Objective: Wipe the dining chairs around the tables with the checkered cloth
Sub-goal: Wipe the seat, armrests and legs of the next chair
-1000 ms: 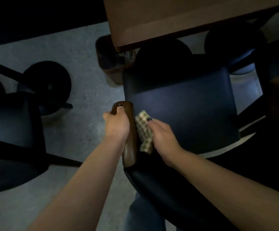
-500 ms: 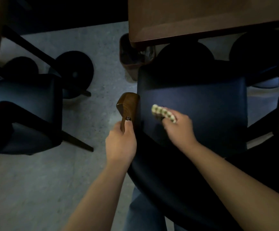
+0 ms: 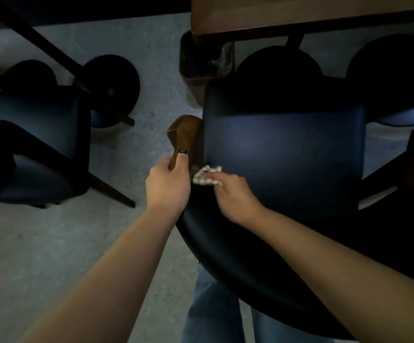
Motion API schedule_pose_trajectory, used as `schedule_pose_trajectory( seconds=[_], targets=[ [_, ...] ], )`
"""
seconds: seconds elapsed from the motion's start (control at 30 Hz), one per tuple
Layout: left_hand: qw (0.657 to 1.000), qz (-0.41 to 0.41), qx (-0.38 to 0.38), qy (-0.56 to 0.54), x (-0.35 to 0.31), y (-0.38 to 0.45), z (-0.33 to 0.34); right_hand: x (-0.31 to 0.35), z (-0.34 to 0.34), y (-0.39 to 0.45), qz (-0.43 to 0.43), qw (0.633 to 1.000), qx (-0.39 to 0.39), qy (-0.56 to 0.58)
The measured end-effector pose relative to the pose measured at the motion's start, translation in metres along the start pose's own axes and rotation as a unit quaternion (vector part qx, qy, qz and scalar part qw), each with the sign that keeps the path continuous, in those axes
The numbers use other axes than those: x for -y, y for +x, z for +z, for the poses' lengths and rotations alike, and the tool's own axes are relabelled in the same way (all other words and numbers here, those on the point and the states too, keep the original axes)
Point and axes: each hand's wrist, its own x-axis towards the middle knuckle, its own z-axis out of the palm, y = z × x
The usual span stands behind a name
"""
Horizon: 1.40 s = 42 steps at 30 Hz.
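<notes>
The right hand (image 3: 233,191), gripping the checkered cloth (image 3: 204,175), has swept back to the seat's (image 3: 287,154) left edge beside the wooden armrest (image 3: 184,137), which the left hand (image 3: 168,181) still grips; seat wiping continues.

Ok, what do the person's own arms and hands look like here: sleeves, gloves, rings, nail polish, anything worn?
Both forearms are bare right to the bottom edge of the frame, with no sleeves, gloves, watch or bracelets in view. The left hand has a dark-painted thumbnail with a small pale mark on it. No ring shows on it or on the right hand, whose fingernails are hidden. Blue jeans show below, between the arms.
</notes>
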Motion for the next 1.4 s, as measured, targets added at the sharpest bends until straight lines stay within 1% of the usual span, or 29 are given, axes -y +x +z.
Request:
schedule_pose_trajectory(
  seconds=[0.07,0.13,0.17,0.23,0.33,0.37,0.4,0.47,0.53,0.6,0.67,0.73,0.8,0.83,0.87,0.9,0.93,0.97,1.0,1.03,1.1,1.17,1.23,1.27,1.33,1.4],
  targets=[
    [1.0,0.002,0.001,0.002,-0.001,-0.001,-0.001,0.026,-0.006,-0.03,-0.057,0.998,0.018,0.005],
    [1.0,-0.001,0.007,0.004,-0.002,-0.001,-0.002,0.042,-0.016,-0.065,-0.108,0.992,0.061,-0.005],
    [1.0,-0.002,0.011,0.007,-0.003,-0.001,-0.003,0.042,-0.022,-0.084,-0.145,0.986,0.076,-0.025],
    [1.0,-0.001,0.018,0.009,-0.003,-0.001,-0.003,0.032,-0.028,-0.119,-0.217,0.969,0.083,-0.081],
    [1.0,0.003,0.019,0.008,-0.003,-0.001,-0.003,0.018,-0.032,-0.133,-0.246,0.959,0.08,-0.115],
    [1.0,0.005,0.018,0.011,-0.003,-0.001,-0.003,0.017,-0.029,-0.127,-0.233,0.964,0.064,-0.113],
    [1.0,0.008,0.018,0.014,-0.003,0.0,-0.003,0.018,-0.024,-0.117,-0.202,0.973,0.046,-0.104],
    [1.0,0.011,0.021,0.012,-0.002,-0.001,-0.003,0.019,-0.016,-0.09,-0.109,0.992,0.014,-0.062],
    [1.0,0.013,0.025,0.009,-0.002,-0.001,-0.003,0.012,-0.009,-0.06,-0.019,1.0,-0.003,-0.014],
    [0.999,0.016,0.026,0.01,-0.003,-0.001,-0.003,0.001,-0.003,-0.029,0.05,0.999,0.001,-0.017],
    [0.999,0.017,0.032,0.008,-0.003,-0.001,-0.002,-0.015,-0.001,0.003,0.113,0.992,-0.004,-0.06],
    [0.999,0.015,0.042,0.001,-0.001,0.0,-0.003,-0.029,-0.005,0.026,0.167,0.981,-0.053,-0.085],
    [0.999,0.011,0.053,-0.008,-0.001,0.0,-0.003,-0.04,-0.01,0.038,0.199,0.968,-0.136,-0.072],
    [0.998,0.01,0.053,-0.012,-0.001,0.0,-0.003,-0.044,-0.01,0.041,0.205,0.962,-0.165,-0.068],
    [0.999,0.012,0.05,-0.014,-0.001,0.0,-0.003,-0.045,-0.008,0.041,0.199,0.963,-0.164,-0.079],
    [0.999,0.016,0.045,-0.016,-0.001,0.0,-0.002,-0.045,-0.004,0.04,0.179,0.97,-0.131,-0.095],
    [0.999,0.019,0.042,-0.017,-0.002,0.0,-0.002,-0.044,0.0,0.037,0.153,0.98,-0.075,-0.104],
    [0.999,0.02,0.04,-0.017,-0.002,-0.001,-0.002,-0.042,0.005,0.032,0.137,0.985,-0.014,-0.104],
    [0.999,0.021,0.041,-0.019,-0.001,-0.001,-0.002,-0.039,0.006,0.028,0.132,0.986,0.031,-0.097],
    [0.999,0.021,0.042,-0.022,-0.001,0.0,-0.002,-0.035,0.003,0.023,0.126,0.987,0.049,-0.086],
    [0.999,0.02,0.042,-0.022,-0.001,0.0,-0.002,-0.024,-0.008,0.008,0.1,0.993,0.033,-0.055],
    [0.999,0.022,0.039,-0.018,-0.001,0.0,-0.002,-0.008,-0.018,-0.02,0.05,0.997,0.019,-0.051],
    [0.999,0.022,0.04,-0.016,-0.002,-0.001,-0.003,0.009,-0.023,-0.056,-0.001,0.998,0.027,-0.058],
    [0.999,0.023,0.04,-0.015,-0.002,-0.001,-0.003,0.017,-0.025,-0.074,-0.013,0.998,0.036,-0.046],
    [0.999,0.027,0.039,-0.011,-0.003,-0.002,-0.003,0.029,-0.033,-0.098,0.005,0.998,0.051,0.027],
    [0.999,0.029,0.035,-0.008,-0.003,-0.003,-0.003,0.034,-0.042,-0.101,0.065,0.984,0.056,0.154]
  ],
)
